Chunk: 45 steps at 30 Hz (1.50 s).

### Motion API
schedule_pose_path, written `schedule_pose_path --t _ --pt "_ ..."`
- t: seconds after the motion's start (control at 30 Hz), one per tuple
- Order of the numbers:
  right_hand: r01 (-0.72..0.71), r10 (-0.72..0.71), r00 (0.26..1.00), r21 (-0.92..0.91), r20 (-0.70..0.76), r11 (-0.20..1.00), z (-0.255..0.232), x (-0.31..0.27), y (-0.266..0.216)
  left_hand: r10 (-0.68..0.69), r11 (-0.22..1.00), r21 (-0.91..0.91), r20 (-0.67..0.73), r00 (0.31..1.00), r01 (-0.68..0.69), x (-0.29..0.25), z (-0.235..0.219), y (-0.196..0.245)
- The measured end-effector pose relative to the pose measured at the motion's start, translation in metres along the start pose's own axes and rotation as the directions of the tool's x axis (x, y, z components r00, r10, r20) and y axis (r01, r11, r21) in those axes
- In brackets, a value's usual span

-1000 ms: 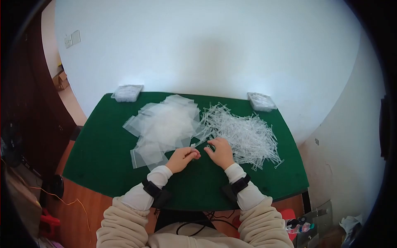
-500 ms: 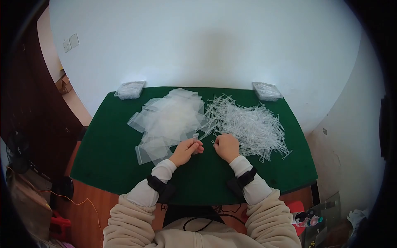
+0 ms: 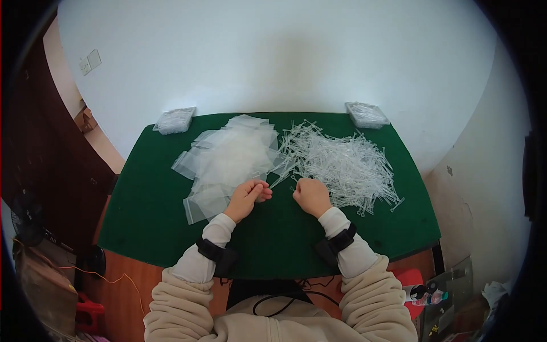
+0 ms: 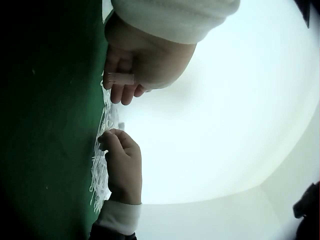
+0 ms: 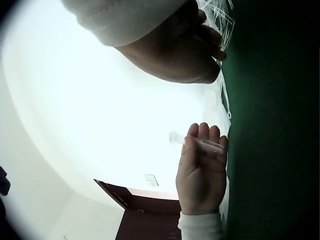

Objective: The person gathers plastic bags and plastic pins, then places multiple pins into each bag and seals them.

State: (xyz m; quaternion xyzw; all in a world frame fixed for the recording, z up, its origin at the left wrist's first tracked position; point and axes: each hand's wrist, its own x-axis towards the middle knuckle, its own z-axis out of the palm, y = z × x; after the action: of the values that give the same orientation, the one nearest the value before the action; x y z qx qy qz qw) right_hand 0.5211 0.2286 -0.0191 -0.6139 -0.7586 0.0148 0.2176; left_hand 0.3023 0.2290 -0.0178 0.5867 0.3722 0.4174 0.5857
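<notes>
My left hand (image 3: 248, 199) grips a small bundle of clear plastic sticks (image 5: 210, 146), thumb laid across it against the fingers. In the right wrist view the bundle's wider end sticks out past the thumb. At the near left edge of a pile of loose clear sticks (image 3: 350, 171), my right hand (image 3: 312, 196) has its fingers curled. A single clear stick (image 5: 224, 92) with a looped end runs from its fingertips in the right wrist view. The hands are apart, palms toward each other. A heap of clear zip bags (image 3: 233, 159) lies beyond my left hand.
The table has a green cloth top (image 3: 142, 199). Clear packs stand at its back left (image 3: 174, 120) and back right (image 3: 367, 115) corners, near the white wall (image 3: 228, 57). A few sticks (image 3: 282, 176) lie between the bags and the pile.
The right hand's fingers have curled in from a more spread pose. The left hand has drawn slightly away to the left, still gripping the bundle. The head view has shifted a little.
</notes>
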Motion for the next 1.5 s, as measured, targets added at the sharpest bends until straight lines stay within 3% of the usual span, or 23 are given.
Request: schedule_pose_path --t 0.1,0.13,0.23,0.37,0.53,0.57,0.63,0.77,0.93,1.03,1.17,1.47,1.5 --pt "0.049 -0.012 0.991 0.277 -0.135 0.960 -0.005 0.001 -0.004 0.006 1.000 -0.007 0.012 1.000 -0.006 0.000 0.000 0.000" --pt "0.054 -0.017 0.991 0.277 -0.134 0.959 -0.007 0.001 -0.005 0.008 1.000 -0.009 0.007 1.000 -0.008 0.000 -0.001 0.000" --pt "0.133 -0.095 0.991 0.651 -0.093 0.747 -0.014 0.000 -0.015 -0.018 0.999 -0.032 0.071 0.997 0.020 -0.001 0.001 0.002" --pt "0.135 -0.099 0.991 0.766 -0.093 0.628 -0.022 -0.002 -0.026 -0.115 0.985 -0.115 0.138 0.984 0.131 -0.004 0.003 0.005" --pt "0.150 -0.100 0.989 0.776 -0.112 0.612 -0.026 -0.006 -0.035 -0.192 0.963 -0.152 0.193 0.962 0.223 -0.008 0.009 0.012" --pt "0.300 -0.165 0.952 0.693 -0.256 0.656 -0.024 -0.005 -0.036 -0.207 0.951 -0.190 0.201 0.957 0.245 -0.009 0.009 0.014" --pt "0.554 -0.319 0.808 0.453 -0.496 0.699 -0.022 -0.005 -0.035 -0.233 0.918 -0.269 0.222 0.947 0.290 -0.009 0.012 0.015" --pt "0.596 -0.321 0.757 0.403 -0.569 0.694 -0.034 -0.006 -0.043 -0.206 0.874 -0.411 0.168 0.964 0.258 -0.005 0.006 0.011" --pt "0.568 -0.302 0.786 0.438 -0.540 0.697 -0.030 -0.008 -0.044 -0.224 0.885 -0.391 0.115 0.968 0.251 -0.006 0.010 0.013" --pt "0.510 -0.273 0.835 0.485 -0.478 0.711 -0.033 -0.009 -0.049 -0.039 0.993 -0.114 -0.023 0.999 0.036 -0.003 0.009 0.004" --pt "0.464 -0.213 0.869 0.585 -0.447 0.665 -0.029 -0.007 -0.044 0.025 1.000 -0.008 -0.045 0.999 -0.025 -0.004 0.007 0.003" --pt "0.503 -0.216 0.839 0.562 -0.499 0.656 -0.028 -0.004 -0.037 -0.068 0.995 -0.072 -0.035 0.997 0.065 -0.006 0.007 0.010" --pt "0.455 -0.192 0.880 0.655 -0.435 0.603 -0.026 -0.004 -0.035 -0.070 0.996 -0.047 0.005 0.998 0.070 -0.005 0.007 0.010"
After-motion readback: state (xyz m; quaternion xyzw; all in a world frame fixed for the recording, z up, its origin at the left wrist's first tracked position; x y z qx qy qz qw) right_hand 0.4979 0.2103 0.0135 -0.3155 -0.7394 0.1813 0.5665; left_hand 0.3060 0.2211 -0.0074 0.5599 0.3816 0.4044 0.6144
